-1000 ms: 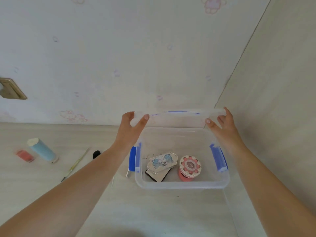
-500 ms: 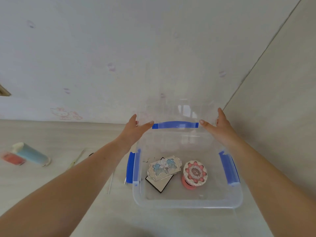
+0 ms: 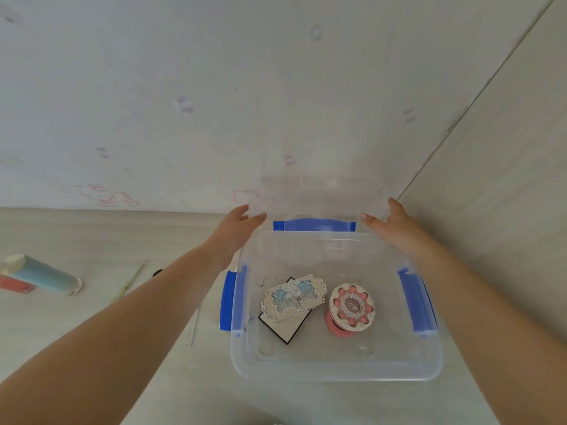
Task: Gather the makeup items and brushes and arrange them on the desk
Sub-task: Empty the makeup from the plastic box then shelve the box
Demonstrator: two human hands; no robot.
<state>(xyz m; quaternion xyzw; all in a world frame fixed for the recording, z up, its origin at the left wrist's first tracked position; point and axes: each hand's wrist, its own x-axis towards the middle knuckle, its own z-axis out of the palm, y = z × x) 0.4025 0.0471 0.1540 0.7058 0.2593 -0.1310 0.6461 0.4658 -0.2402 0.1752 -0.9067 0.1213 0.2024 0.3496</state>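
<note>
A clear plastic box point(image 3: 337, 378) with blue side latches stands on the desk in the corner. Its clear lid point(image 3: 319, 197) with a blue handle point(image 3: 314, 225) stands upright behind the box, near the wall. My left hand point(image 3: 234, 230) pinches the lid's left edge and my right hand point(image 3: 391, 223) pinches its right edge. Inside the box lie an ornate pale-blue compact point(image 3: 293, 297) on top of a black-edged square case point(image 3: 287, 331), and a round pink compact point(image 3: 352, 306).
To the left on the desk lie a pale-blue tube point(image 3: 41, 276), a pink-red item point(image 3: 13, 285), a thin brush handle point(image 3: 127, 283), a small black piece point(image 3: 158, 272) and a thin white stick point(image 3: 194, 326). A side panel closes in the right.
Both hands have swung the lid from flat above the box to upright behind it. The view has come closer to the box.
</note>
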